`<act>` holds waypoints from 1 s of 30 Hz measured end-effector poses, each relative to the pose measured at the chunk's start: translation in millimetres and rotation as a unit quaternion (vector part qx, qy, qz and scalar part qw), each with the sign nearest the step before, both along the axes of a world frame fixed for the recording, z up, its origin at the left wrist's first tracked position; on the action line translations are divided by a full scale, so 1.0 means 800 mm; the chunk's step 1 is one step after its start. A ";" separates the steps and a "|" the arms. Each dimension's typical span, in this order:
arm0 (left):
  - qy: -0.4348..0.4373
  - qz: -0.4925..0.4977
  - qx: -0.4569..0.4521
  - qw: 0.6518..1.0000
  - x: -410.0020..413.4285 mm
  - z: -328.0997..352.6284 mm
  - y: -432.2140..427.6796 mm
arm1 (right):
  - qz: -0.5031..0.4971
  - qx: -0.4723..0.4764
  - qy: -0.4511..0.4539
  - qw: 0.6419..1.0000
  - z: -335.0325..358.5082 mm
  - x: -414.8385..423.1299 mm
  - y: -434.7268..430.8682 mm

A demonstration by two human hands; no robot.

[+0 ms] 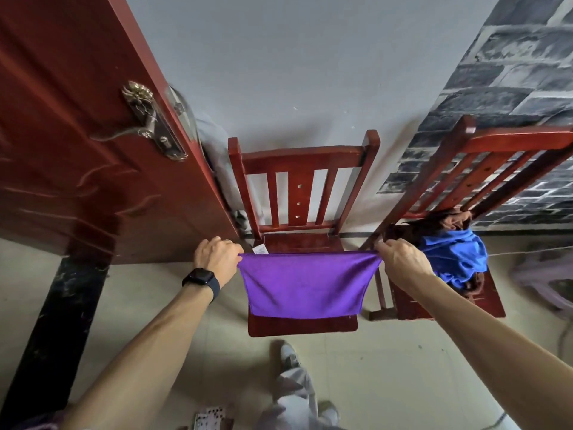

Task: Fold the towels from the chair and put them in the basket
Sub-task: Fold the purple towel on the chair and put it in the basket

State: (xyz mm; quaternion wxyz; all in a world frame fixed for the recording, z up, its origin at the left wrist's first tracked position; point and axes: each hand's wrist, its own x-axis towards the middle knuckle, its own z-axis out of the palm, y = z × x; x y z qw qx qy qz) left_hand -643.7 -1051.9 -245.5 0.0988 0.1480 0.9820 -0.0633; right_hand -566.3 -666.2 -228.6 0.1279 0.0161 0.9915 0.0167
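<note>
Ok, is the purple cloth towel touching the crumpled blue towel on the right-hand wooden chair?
Apart. Head view: the right hand pinching a corner of the purple cloth towel sits between it and the crumpled blue towel.

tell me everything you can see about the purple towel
The purple towel is plain, soft-looking cloth with a slight sheen. The left hand and right hand each pinch a top corner, pulling its top edge taut. It hangs flat over the middle chair, lower edge near the seat's front. A white tag shows beside the left hand.
</note>
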 end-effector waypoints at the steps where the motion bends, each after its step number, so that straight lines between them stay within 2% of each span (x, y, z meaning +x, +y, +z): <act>1: -0.001 -0.002 -0.004 1.000 -0.011 -0.003 0.000 | -0.006 0.005 -0.012 1.000 -0.003 -0.007 -0.001; 4: 0.013 0.001 -0.002 1.000 -0.039 -0.009 0.001 | -0.007 0.010 -0.009 1.000 -0.014 -0.029 0.002; 9: 0.081 0.001 0.054 0.995 -0.061 -0.014 -0.003 | 0.002 0.003 0.037 0.999 -0.025 -0.053 0.005; 16: 0.079 -0.020 0.033 0.996 -0.013 -0.071 -0.010 | 0.000 0.007 0.050 0.999 -0.090 -0.019 0.004; 19: 0.042 -0.037 -0.001 0.998 0.030 -0.114 -0.015 | 0.009 0.004 0.015 1.000 -0.144 0.022 0.001; 24: -0.058 -0.035 -0.030 0.997 0.126 -0.201 -0.028 | 0.008 -0.052 0.018 0.998 -0.233 0.124 -0.023; 28: -0.165 -0.011 -0.054 0.985 0.198 -0.257 -0.041 | -0.003 -0.058 -0.072 0.996 -0.287 0.199 -0.039; 30: -0.190 -0.001 -0.049 0.981 0.213 -0.272 -0.046 | -0.034 -0.073 -0.104 0.991 -0.303 0.219 -0.041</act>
